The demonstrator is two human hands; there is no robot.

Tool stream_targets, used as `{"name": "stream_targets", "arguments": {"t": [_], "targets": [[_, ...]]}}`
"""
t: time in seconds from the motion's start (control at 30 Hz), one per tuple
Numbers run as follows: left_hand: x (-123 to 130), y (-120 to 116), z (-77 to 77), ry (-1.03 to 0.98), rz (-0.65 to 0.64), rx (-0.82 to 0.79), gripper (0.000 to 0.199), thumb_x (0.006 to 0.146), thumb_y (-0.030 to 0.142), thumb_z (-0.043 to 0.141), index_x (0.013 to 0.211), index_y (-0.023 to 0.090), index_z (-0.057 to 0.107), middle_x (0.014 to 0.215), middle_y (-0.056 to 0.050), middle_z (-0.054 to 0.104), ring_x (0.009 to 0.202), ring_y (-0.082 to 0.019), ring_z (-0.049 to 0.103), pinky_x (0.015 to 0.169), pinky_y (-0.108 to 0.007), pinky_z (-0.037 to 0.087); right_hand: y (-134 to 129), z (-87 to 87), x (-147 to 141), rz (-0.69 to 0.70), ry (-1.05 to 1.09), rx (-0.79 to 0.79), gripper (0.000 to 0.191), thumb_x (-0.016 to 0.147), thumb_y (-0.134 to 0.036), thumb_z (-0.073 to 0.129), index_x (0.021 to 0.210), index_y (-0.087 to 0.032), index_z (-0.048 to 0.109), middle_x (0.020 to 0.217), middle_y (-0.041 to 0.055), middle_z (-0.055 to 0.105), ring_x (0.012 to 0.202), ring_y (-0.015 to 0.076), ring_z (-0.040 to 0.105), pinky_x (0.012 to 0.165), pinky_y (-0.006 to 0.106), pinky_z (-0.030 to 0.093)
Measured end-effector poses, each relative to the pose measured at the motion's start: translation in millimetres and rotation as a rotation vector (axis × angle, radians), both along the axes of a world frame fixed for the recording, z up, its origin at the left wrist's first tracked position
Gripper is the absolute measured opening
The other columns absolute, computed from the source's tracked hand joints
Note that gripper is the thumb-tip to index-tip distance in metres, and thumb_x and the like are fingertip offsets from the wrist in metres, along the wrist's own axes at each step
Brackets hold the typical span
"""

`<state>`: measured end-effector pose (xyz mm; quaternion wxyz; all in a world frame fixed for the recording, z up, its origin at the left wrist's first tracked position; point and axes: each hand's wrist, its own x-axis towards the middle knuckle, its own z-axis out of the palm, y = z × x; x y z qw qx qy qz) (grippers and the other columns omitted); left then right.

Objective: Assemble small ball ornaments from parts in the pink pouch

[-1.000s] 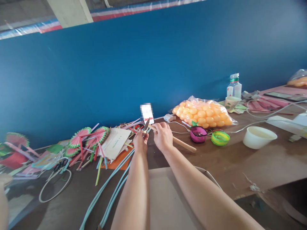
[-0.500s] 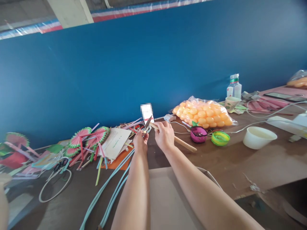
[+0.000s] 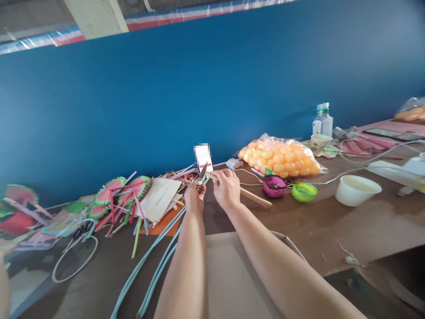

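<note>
Blue partition (image 3: 159,102) backs the brown counter (image 3: 332,230). Toward its far edge, left hand (image 3: 194,198) grips a small shiny object (image 3: 199,182), dark blade (image 3: 203,171) projecting above; right hand (image 3: 227,188) grasps a wooden stick (image 3: 256,198), tip near blade, contact undetermined.

The left hand (image 3: 195,195) and right hand (image 3: 227,189), near the middle of the frame, are bare, with slim, rounded fingers (image 3: 229,175) partly hidden from view. Each narrows to a bare, smooth wrist. The left forearm (image 3: 187,261) and right forearm (image 3: 272,254) are bare too, evenly rounded and unmarked, thickening gradually towards the lower edge, where the frame cuts them off.
</note>
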<state>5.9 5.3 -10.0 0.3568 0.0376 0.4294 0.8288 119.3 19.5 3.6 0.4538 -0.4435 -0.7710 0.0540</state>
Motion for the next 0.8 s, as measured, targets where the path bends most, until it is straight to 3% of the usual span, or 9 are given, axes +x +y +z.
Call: {"name": "stream_targets", "arguments": {"t": [0.8], "targets": [[-1.2, 0.4, 1.2, -0.026, 0.003, -0.043, 0.007, 0.084, 0.012, 0.057, 0.078, 0.014, 0.058, 0.078, -0.004, 0.059, 0.064, -0.009, 0.057, 0.060, -0.022, 0.053, 1.4, 0.5, 2.1, 0.007, -0.059, -0.071, 0.030, 0.087, -0.019, 0.054, 0.112, -0.030, 0.065, 0.106, 0.0067, 0.059, 0.097, 0.0240, 0.051, 0.081, 0.035, 0.036]]}}
